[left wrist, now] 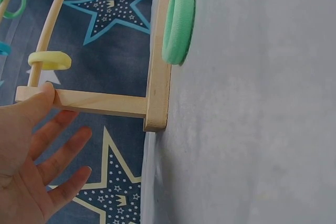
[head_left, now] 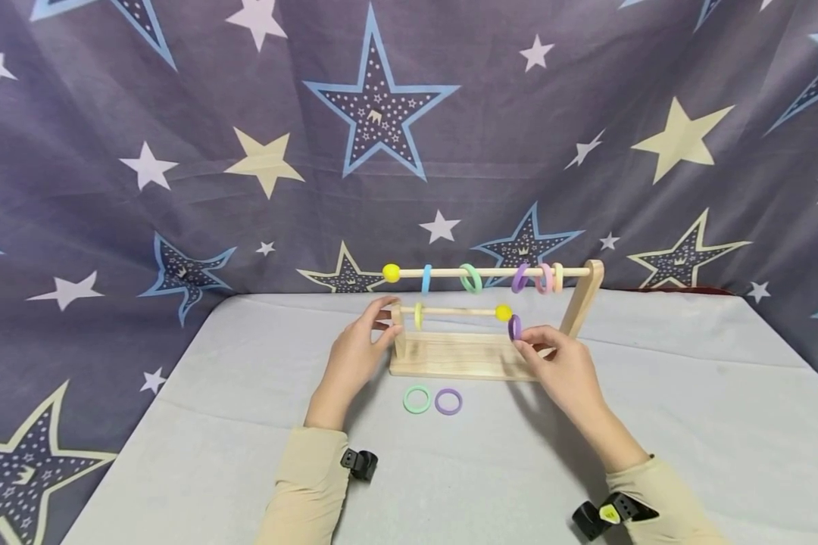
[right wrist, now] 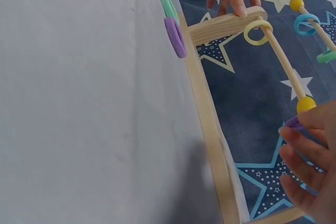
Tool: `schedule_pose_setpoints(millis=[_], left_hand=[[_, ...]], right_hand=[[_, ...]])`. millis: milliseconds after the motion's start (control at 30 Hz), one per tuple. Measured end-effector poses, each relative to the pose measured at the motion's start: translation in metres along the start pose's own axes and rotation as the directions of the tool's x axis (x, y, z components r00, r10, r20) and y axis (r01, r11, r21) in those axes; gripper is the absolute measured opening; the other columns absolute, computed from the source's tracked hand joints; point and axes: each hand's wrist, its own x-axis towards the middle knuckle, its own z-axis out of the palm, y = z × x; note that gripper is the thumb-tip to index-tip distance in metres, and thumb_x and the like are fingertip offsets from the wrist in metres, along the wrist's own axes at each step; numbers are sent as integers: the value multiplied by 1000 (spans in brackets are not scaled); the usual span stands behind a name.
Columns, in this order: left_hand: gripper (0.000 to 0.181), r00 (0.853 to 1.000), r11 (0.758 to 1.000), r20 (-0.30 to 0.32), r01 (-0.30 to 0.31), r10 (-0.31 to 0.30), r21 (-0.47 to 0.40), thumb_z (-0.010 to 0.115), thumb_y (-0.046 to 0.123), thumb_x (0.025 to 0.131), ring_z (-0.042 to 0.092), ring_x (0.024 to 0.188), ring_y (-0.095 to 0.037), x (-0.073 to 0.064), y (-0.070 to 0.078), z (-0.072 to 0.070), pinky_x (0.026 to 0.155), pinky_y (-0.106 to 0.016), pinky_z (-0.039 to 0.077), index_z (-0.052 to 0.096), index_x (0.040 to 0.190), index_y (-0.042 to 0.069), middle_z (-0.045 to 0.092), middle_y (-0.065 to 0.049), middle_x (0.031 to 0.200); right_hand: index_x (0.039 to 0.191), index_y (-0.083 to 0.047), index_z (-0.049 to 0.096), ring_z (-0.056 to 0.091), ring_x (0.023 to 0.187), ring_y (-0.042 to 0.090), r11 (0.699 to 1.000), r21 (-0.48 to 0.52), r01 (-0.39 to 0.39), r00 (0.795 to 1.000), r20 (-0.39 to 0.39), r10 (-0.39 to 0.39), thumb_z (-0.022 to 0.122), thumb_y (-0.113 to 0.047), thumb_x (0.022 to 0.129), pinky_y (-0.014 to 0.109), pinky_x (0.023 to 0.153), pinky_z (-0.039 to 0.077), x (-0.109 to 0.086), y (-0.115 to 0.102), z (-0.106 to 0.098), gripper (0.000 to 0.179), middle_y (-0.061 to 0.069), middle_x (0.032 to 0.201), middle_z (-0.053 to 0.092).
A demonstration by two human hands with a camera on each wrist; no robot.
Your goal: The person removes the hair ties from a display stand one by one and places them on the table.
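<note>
A wooden stand (head_left: 463, 356) holds two horizontal rods, each tipped with a yellow ball. My left hand (head_left: 357, 352) grips its short left post (left wrist: 100, 102), thumb on the near face and fingers behind. Between thumb and fingertips, my right hand (head_left: 562, 367) pinches a purple ring (head_left: 514, 328) right by the yellow ball (head_left: 503, 312) of the lower rod. One yellow ring (head_left: 419, 316) hangs near that rod's post end. The upper rod (head_left: 450, 272) carries a blue ring (head_left: 426, 278), a green ring (head_left: 471, 278), a purple ring (head_left: 519, 278), a pink ring (head_left: 544, 278) and a peach ring (head_left: 557, 277).
Just in front of the stand's base, a green ring (head_left: 416, 400) and another purple ring (head_left: 448, 401) lie flat on the pale cloth-covered table (head_left: 463, 469). Behind the table hangs a dark curtain (head_left: 382, 204) printed with stars. The tall right post (head_left: 582, 297) rises beyond my right hand.
</note>
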Motion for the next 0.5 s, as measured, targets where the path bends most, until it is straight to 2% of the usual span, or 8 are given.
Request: schedule_pose_setpoints(millis=[500], left_hand=[[45, 1000, 1000, -5, -6, 6, 6, 63, 29, 99, 64, 111, -26, 0, -1, 0, 92, -52, 47, 51, 142, 27, 68, -6, 120]], right_hand=[[95, -3, 73, 63, 70, 16, 999, -33, -10, 988, 156, 15, 73, -7, 89, 26, 64, 51, 1, -2, -4, 7, 7, 87, 74]])
